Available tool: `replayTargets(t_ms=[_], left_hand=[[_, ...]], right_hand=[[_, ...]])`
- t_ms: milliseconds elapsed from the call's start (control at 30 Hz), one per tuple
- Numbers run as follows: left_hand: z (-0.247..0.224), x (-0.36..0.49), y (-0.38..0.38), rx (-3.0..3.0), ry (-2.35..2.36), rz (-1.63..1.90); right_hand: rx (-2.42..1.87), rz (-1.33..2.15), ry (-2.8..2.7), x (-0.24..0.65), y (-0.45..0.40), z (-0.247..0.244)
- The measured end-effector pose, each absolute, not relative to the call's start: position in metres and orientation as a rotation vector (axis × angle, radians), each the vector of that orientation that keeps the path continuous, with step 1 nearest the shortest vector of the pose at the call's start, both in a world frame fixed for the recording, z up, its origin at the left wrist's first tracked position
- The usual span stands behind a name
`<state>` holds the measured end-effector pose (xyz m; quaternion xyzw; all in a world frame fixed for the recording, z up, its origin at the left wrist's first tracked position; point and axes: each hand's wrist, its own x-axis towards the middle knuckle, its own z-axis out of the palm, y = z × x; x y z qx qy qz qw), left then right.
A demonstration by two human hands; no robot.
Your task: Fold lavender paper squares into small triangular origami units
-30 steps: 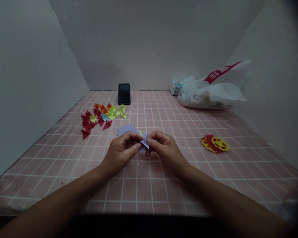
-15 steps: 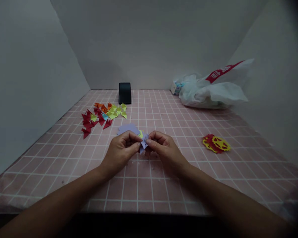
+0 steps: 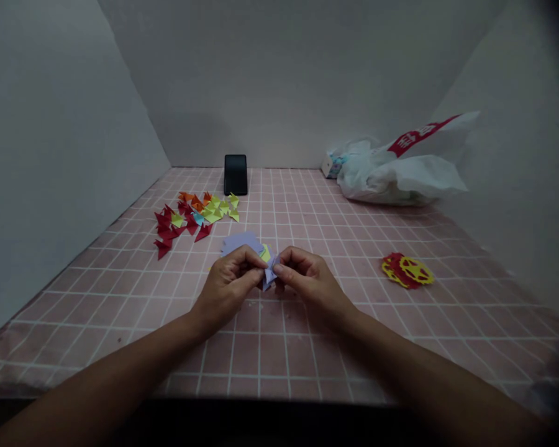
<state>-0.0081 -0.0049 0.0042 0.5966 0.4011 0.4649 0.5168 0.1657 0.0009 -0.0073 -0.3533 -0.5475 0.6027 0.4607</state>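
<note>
Light: dim, flat; its source cannot be told
Wall shadow: faint, soft-edged, behind the phone (image 3: 235,175)
Corners: right side darkened, lower right hazy; walls stretched outward
Focus: paper edges fairly crisp; near forearms softer

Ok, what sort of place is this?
Probably a tabletop craft spot, perhaps at home: two hands hold a small folded piece of purple paper, small folded paper figures lie on the checked tablecloth, and a plastic bag sits near the back wall.

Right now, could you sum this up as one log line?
left hand: pinching purple paper | right hand: pinching same piece | paper birds: on table, left side
</note>
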Motion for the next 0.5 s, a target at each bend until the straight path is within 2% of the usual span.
replayTargets(t_ms=[233, 500], left_hand=[[0.0061, -0.0059, -0.0054, 1.454, 0.989, 1.128], [0.0007, -0.0038, -0.0034, 1.497, 0.982, 1.147]], right_hand=[[-0.984, 1.221, -1.529, 0.1647, -0.0014, -0.0014], [-0.903, 1.390, -1.393, 0.1634, 0.0011, -0.0063]])
